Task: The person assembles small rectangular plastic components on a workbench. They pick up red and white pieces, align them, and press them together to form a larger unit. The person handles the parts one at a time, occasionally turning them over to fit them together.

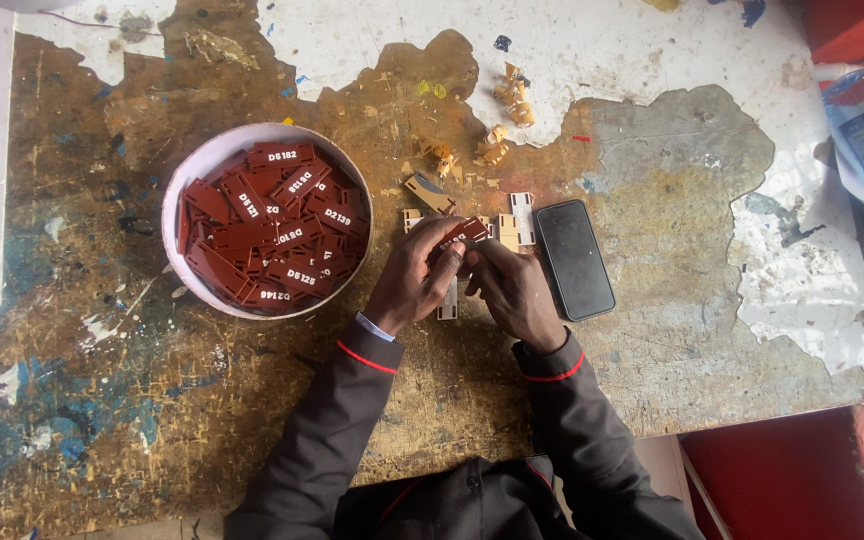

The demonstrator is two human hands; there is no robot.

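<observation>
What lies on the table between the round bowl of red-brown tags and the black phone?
In the head view, between the bowl and the phone are both hands, left hand and right hand, holding one red-brown tag, over small tan clips.

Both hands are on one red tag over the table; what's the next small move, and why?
Probably set the tag down by the pale pieces near the phone. Left hand and right hand both pinch it, clear of the bowl.
</observation>
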